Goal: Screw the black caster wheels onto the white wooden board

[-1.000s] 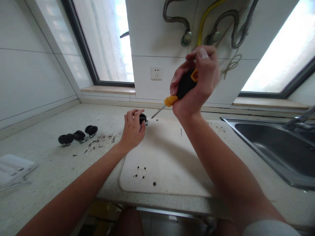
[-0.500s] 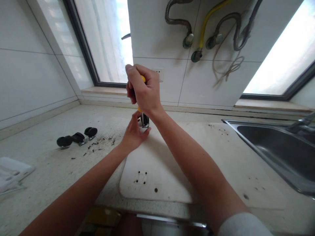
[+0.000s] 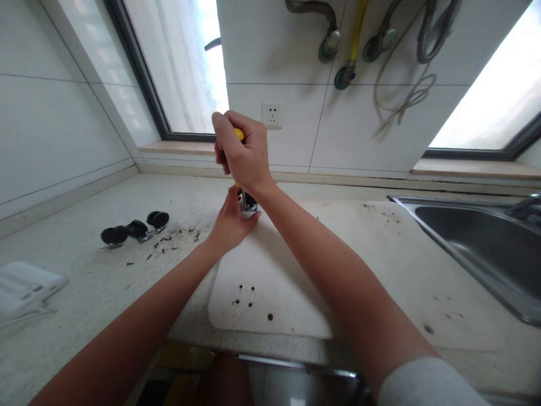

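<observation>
My right hand [image 3: 245,149] is wrapped in a fist around the handle of a screwdriver [image 3: 239,135], yellow and dark, held upright; its tip is hidden behind the hands. Below it, a black caster wheel [image 3: 250,203] with a metal plate sits at the far left part of a white board [image 3: 291,282]. My left hand [image 3: 230,225] rests low beside this caster, thumb on the near side and fingers on the far side, gripping around it. Nearer me, the board shows a group of small screw holes and one larger hole.
Left of the board lie several loose black casters [image 3: 137,228] and scattered screws [image 3: 163,246] with dark debris. A white device [image 3: 31,285] with a cable is at the far left. A steel sink [image 3: 454,269] is at right. Wall socket [image 3: 272,115] and hose valves [image 3: 329,45] are behind.
The camera view has tilted slightly downward, uncovering more of the wall socket. Both hands keep their hold at the same caster, with the screwdriver still upright.
</observation>
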`<act>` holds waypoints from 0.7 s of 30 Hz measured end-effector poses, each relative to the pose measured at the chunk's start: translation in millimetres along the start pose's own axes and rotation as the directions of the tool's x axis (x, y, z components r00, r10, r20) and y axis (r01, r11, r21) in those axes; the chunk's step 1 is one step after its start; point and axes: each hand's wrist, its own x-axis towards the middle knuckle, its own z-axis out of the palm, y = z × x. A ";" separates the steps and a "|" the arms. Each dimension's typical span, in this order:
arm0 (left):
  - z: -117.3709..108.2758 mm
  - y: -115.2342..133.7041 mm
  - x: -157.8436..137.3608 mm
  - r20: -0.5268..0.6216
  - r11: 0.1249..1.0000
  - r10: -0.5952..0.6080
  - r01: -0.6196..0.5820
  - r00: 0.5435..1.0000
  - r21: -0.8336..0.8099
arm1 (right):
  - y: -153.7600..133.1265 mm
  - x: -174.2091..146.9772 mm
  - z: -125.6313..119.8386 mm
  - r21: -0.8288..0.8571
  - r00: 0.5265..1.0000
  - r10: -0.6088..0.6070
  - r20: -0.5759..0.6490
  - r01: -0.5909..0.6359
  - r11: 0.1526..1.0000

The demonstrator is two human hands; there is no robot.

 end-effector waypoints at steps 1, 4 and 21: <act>0.3 -1.2 0.0 -0.003 1.000 0.005 -0.005 1.000 0.009 | -0.8 -0.9 0.8 -0.008 1.000 -0.007 0.002 0.007 1.000; 0.7 -4.3 0.4 -0.006 0.999 0.028 -0.028 1.000 0.038 | -2.0 -2.7 2.7 -0.042 1.000 -0.013 0.027 0.014 0.999; 6.7 -14.5 1.8 0.010 0.991 0.032 -0.033 0.999 0.129 | -27.0 -7.5 11.6 -0.091 0.986 -0.120 0.120 0.131 0.987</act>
